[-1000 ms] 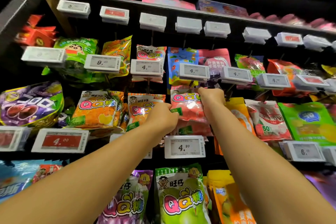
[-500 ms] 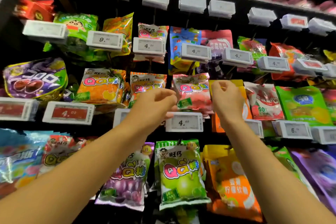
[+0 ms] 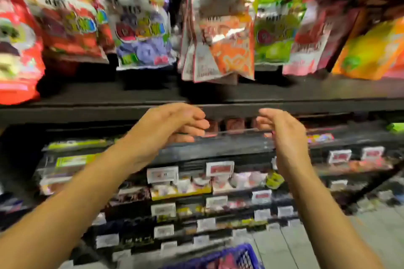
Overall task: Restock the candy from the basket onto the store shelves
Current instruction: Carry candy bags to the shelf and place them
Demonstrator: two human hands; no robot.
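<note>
Shelves [image 3: 218,107] of hanging candy bags [image 3: 220,35] fill the upper frame; the blue basket [image 3: 236,255] sits at the bottom edge. Left hand [image 3: 175,124] and right hand [image 3: 282,131] hover mid-frame, fingers loosely curled, holding nothing. Such bags are probably light, crinkly and slippery; best pinched at the top seam.

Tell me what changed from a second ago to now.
Both hands have let go of the pink candy bag they were hanging and dropped down. The left hand and right hand are now empty with loosely curled fingers, in front of the black shelf. The view tilted down toward the blue basket. Hanging bags stayed put.
</note>
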